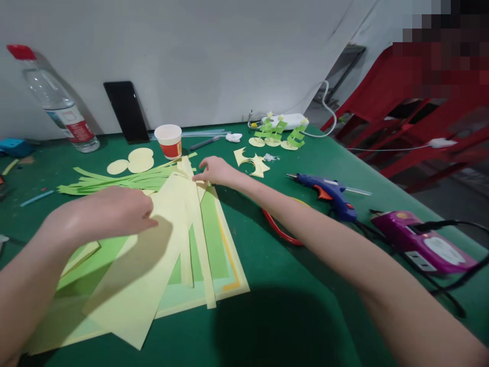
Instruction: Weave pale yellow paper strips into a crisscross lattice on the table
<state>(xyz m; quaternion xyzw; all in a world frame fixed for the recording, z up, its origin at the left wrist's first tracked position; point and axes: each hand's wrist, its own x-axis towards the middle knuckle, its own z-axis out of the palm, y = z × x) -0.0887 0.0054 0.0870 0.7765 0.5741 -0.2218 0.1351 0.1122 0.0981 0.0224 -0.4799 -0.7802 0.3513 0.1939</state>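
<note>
My left hand (110, 211) hovers over a large pale yellow paper sheet (133, 285), its fingers curled together and nothing showing in them. At the upper end of the stack, my right hand (216, 171) has its thumb and finger at the top of a long pale yellow paper strip (204, 255), pinching it as far as I can see. Another pale strip (186, 250) lies alongside. Green and yellow sheets (214, 229) are layered underneath. Thin green paper strips (122, 181) are bunched behind my left hand.
Behind the papers stand a paper cup (168, 140), a phone (126, 112) and a water bottle (64, 107). Yellow paper discs (132, 162), cut scraps (254, 163) and small green paper plants (273, 132) lie about. Rightward are a glue gun (328, 191), red-handled scissors (280, 232) and a purple power strip (424, 242).
</note>
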